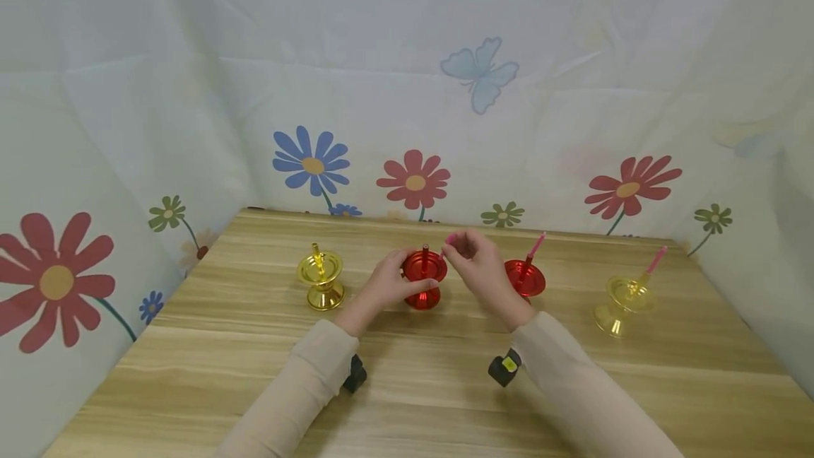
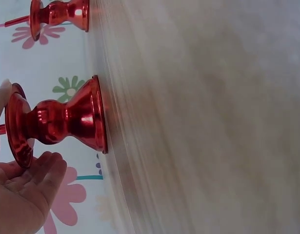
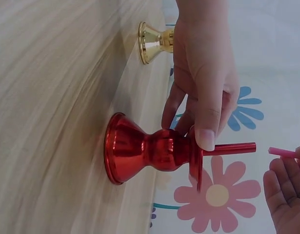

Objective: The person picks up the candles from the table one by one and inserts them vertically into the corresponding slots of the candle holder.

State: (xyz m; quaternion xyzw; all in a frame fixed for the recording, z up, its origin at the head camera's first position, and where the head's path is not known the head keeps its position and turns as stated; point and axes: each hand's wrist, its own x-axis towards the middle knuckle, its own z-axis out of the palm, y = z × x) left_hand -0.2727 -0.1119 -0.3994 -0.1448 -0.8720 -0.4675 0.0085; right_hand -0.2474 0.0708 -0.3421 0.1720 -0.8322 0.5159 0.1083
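In the head view, a red metal candle holder (image 1: 422, 300) stands upright on the table, its thin tube bare of any candle. My left hand (image 1: 386, 283) holds the dish rim of this holder; the right wrist view shows the left thumb (image 3: 206, 139) pressed on the dish beside the tube (image 3: 232, 148). Between thumb and fingertips, my right hand (image 1: 481, 271) pinches a pink candle (image 3: 281, 152). The candle's lower end is level with the tube's tip and a small gap apart from it. Part of the candle is hidden by the right fingers.
To the right, a second red holder (image 1: 525, 278) and a gold holder (image 1: 626, 300) each carry a pink candle. A gold holder (image 1: 321, 274) without a candle stands at left. Behind the wooden table (image 1: 420, 387) hangs a flowered cloth (image 1: 356, 90).
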